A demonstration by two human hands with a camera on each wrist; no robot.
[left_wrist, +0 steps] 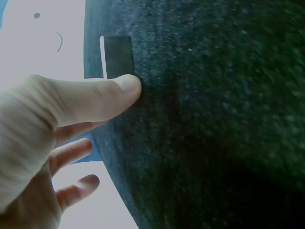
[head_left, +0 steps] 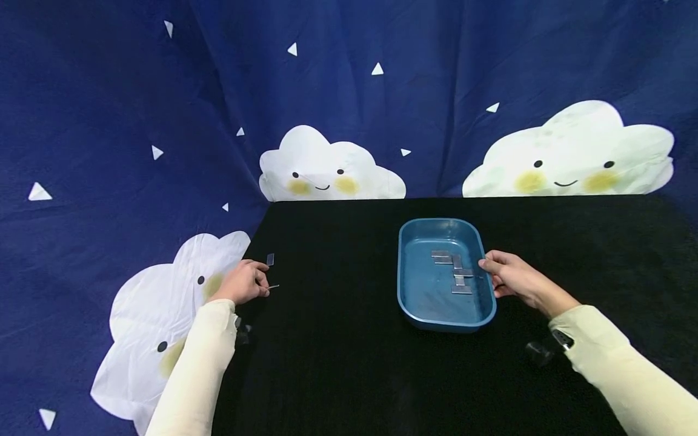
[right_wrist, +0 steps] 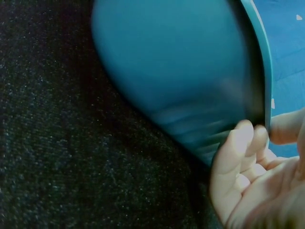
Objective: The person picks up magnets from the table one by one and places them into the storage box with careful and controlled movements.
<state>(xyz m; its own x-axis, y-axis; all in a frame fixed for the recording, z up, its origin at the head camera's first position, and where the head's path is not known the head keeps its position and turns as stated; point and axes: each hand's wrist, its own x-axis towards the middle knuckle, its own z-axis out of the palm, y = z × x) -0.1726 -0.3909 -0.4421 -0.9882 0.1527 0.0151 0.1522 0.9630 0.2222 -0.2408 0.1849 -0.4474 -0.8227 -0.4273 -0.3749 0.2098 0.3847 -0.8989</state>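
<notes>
At the far left of the table, my left hand (head_left: 243, 281) holds a thin metal piece (head_left: 274, 286), seen nearly edge-on, at its thumb. A second small rectangular metal piece (head_left: 270, 259) lies just beyond the fingers. The left wrist view shows a dark flat piece (left_wrist: 119, 57) past the thumb tip; which of the two it is, I cannot tell. My right hand (head_left: 509, 277) grips the right rim of a blue plastic tub (head_left: 422, 303), thumb over the edge and fingers outside the wall (right_wrist: 171, 57). Several flat metal pieces (head_left: 457, 261) lie joined or overlapping inside the tub.
Black cloth covers the table (head_left: 338, 339). A dark blue curtain (head_left: 338, 72) with white clouds and triangles hangs behind it and along its left side. Small dark objects (head_left: 538, 352) show beside both wrists.
</notes>
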